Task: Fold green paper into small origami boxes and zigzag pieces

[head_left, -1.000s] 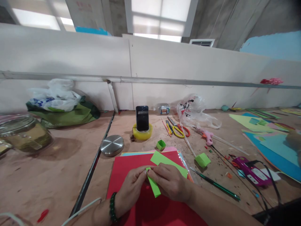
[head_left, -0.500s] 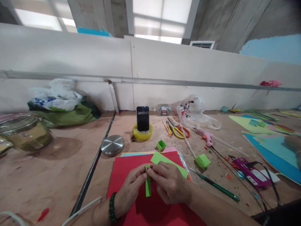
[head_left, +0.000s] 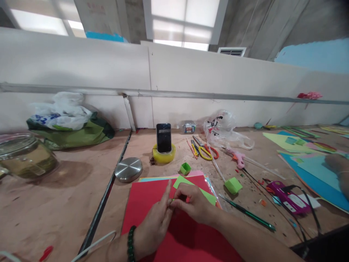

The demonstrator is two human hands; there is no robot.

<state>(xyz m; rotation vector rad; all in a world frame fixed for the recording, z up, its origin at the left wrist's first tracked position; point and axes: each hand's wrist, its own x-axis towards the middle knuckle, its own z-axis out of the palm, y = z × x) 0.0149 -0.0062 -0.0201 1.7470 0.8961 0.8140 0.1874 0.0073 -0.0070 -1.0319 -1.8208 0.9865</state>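
Observation:
My left hand (head_left: pixel 156 220), with a dark green bead bracelet (head_left: pixel 131 243) at the wrist, is side-on with its index finger stretched out and its thumb close to a small green paper strip (head_left: pixel 172 199). From the other side my right hand (head_left: pixel 195 203) pinches that strip between thumb and bent fingers. Little of the strip shows; the fingers hide the rest. Both hands are over a red paper sheet (head_left: pixel 144 196). Beyond the right hand lies a flat green paper piece (head_left: pixel 208 195). A small open green paper box (head_left: pixel 185 168) stands past the sheets.
To the right are a green paper cube (head_left: pixel 233 185) on a clear stick, a green-handled craft knife (head_left: pixel 248 212), a pink glue gun (head_left: pixel 239 159) and a purple power strip (head_left: pixel 289 198). Scissors (head_left: pixel 205 153), a phone (head_left: pixel 164 138) and a steel disc (head_left: pixel 128 169) are farther back. Another person's hand (head_left: pixel 336 165) is at far right.
My left index finger has straightened and the hand has turned side-on. The strip, which hung down between my hands, is now mostly hidden. The view has shifted slightly.

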